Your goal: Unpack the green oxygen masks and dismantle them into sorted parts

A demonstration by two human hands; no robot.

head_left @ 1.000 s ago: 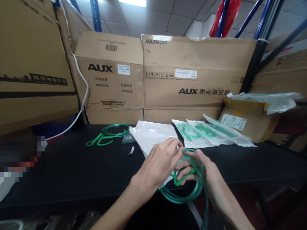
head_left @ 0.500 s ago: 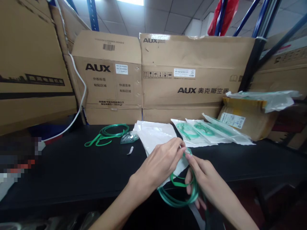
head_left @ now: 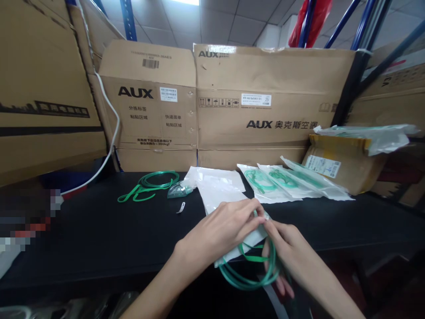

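My left hand is closed, its thumb and fingers pinched against the tip of my right thumb. Whatever they pinch is small, pale or clear, and mostly covered by the fingers. A coil of green tubing with a flat green strap hangs below the pinch over the table's front edge. My right hand grips the coil's right side, its lower fingers curled behind the loops. Beneath my left hand lies a white pouch, partly overlapped by the coil.
Another green tubing coil, a clear plastic piece and a small white strip lie left on the black table. Packed pouches sit at the back right beside a cardboard box. Large cartons wall the back.
Both hands have shifted slightly right and down, still pinched together. The coil has moved a little with them, and the white pouch beneath has shifted.
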